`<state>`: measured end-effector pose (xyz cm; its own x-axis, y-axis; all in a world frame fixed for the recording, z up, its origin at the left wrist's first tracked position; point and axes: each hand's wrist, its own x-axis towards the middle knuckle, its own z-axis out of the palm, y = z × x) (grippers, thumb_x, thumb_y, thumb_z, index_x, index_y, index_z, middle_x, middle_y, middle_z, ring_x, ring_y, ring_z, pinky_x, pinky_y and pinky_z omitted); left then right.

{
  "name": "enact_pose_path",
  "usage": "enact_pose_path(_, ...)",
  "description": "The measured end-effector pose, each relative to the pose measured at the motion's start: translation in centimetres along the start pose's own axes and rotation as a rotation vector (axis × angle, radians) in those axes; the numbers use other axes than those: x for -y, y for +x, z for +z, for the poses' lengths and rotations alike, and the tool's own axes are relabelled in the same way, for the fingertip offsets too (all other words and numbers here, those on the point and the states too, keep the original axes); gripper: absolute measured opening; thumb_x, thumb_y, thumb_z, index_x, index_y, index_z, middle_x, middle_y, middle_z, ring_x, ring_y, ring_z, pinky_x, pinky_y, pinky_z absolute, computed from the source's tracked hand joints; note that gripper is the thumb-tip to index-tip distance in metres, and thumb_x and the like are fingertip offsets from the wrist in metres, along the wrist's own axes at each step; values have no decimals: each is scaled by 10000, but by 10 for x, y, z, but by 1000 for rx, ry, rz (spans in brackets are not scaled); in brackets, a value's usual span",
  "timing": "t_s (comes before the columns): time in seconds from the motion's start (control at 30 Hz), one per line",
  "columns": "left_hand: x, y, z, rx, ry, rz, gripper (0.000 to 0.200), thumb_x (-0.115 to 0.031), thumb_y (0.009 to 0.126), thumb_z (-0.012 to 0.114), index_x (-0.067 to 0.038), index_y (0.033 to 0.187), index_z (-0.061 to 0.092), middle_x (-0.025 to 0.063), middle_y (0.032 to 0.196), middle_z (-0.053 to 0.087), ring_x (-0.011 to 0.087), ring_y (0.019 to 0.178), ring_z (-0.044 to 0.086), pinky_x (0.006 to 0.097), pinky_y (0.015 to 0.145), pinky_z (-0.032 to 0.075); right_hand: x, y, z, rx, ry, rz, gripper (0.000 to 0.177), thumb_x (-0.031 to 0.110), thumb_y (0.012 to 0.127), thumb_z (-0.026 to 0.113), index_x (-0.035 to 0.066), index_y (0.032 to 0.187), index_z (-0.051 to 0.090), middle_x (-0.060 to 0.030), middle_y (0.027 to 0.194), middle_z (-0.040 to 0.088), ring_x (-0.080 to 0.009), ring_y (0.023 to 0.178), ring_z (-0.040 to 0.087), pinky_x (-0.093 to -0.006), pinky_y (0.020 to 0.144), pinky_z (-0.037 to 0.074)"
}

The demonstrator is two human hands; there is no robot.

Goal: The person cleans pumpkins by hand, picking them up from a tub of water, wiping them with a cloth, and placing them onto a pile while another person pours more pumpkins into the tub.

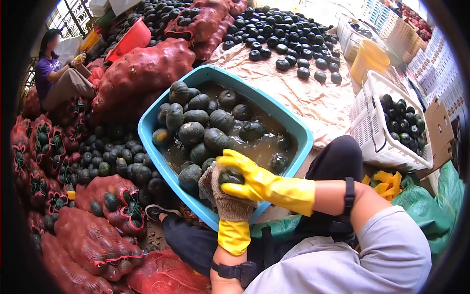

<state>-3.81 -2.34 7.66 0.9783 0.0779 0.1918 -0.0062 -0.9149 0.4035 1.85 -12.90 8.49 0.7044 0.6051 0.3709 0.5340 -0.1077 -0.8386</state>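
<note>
Dark-green squash [231, 175], likely firm, weighty and slippery, sat clamped between left grip [233, 203], wrapped in cloth [208, 183], and right grip [252, 179]; its girth looked the surest hold.

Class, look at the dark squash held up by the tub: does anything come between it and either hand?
Yes, on one side: a rough brown cloth covers the left hand and lies between it and the dark squash. Between the right hand and the squash, nothing is visible but its own yellow glove.
</note>
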Motion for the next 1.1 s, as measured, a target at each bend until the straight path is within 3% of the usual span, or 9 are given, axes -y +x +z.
enact_pose_path(0.1,-35,18,-23,307,327,-112,501,-409,990,586,-110,1392,584,103,1332,655,273,1314,577,507,1111,416,-37,46,-1,-39,-127,121,627,343,917,804,87,1452,599,-224,1462,605,-404,1365,580,-463,1165,464)
enact_pose_path(0.17,-20,11,-17,227,247,-66,497,-424,957,620,-103,1336,613,105,1276,681,282,1255,612,496,1109,414,-22,22,10,-149,70,344,614,369,893,826,98,1410,635,-229,1440,611,-434,1350,576,-485,1145,465)
enact_pose_path(0.33,2,9,-11,-22,-120,19,576,-400,885,730,-63,1329,585,133,1246,690,304,1245,628,506,1126,424,-1,-1,12,33,-4,-266,614,322,816,871,126,1357,660,-203,1406,634,-426,1349,564,-500,1161,429)
enact_pose_path(0.43,-9,12,-27,-79,-50,132,540,-317,904,725,-51,1347,568,152,1309,655,336,1301,587,505,1171,391,-38,36,23,-378,-161,115,608,273,883,833,81,1413,606,-206,1444,598,-411,1362,561,-472,1164,447)
enact_pose_path(0.6,4,8,-20,-327,-393,-57,435,-180,853,745,-44,1253,640,177,1254,670,350,1235,624,458,1138,441,1,14,-19,326,224,33,570,323,979,752,105,1477,580,-219,1405,638,-371,1374,578,-453,1159,446)
enact_pose_path(0.77,25,-8,-15,-473,-148,111,359,-195,821,769,-83,1156,705,144,1063,672,369,1057,650,476,952,497,40,1,13,-15,-212,35,546,210,914,808,73,1418,648,-251,1380,654,-429,1297,628,-464,1146,478)
enact_pose_path(0.93,30,-12,-7,-293,-1150,-103,382,-287,847,784,-70,1130,647,125,1084,669,302,1044,669,425,878,531,26,16,-7,120,912,703,491,163,1011,722,94,1481,600,-129,1334,706,-210,1257,656,-363,1112,508)
enact_pose_path(1.0,27,-8,-10,-463,-379,-14,456,-324,878,791,-64,1206,610,112,1190,659,268,1140,655,418,963,528,-8,6,23,-182,1173,490,547,138,1064,648,84,1579,472,-123,1396,671,-194,1265,647,-340,1144,485)
enact_pose_path(1.1,4,-10,-10,-439,-782,-220,658,-362,763,866,-62,1285,600,145,1219,656,340,1156,654,461,1030,519,-12,8,-4,48,-30,-2,665,170,998,735,76,1591,452,-186,1455,618,-313,1386,578,-421,1185,451)
